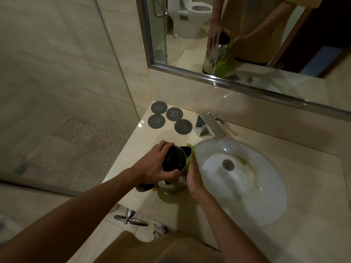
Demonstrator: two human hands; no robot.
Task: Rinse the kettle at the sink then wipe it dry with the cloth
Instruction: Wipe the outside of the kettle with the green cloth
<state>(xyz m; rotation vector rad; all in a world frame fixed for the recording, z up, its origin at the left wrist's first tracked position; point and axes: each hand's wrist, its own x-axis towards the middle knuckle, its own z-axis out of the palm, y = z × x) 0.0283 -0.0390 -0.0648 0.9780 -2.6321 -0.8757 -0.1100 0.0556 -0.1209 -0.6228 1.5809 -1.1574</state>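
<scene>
one kettle (173,164), one cloth (190,154), four coasters (183,126)

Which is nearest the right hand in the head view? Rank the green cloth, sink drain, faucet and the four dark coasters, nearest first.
1. Green cloth: pressed under the right hand against the kettle.
2. Sink drain: in the basin, just to the hand's right.
3. Faucet: behind the basin, farther back.
4. Coasters: back left corner of the counter, farthest.

The kettle (173,168) stands on the worktop (133,149) just left of the sink (247,186). Behind the sink sits the tap (210,126); left of the tap lie four coasters (167,119). The cloth (190,156) lies between kettle and sink.
</scene>
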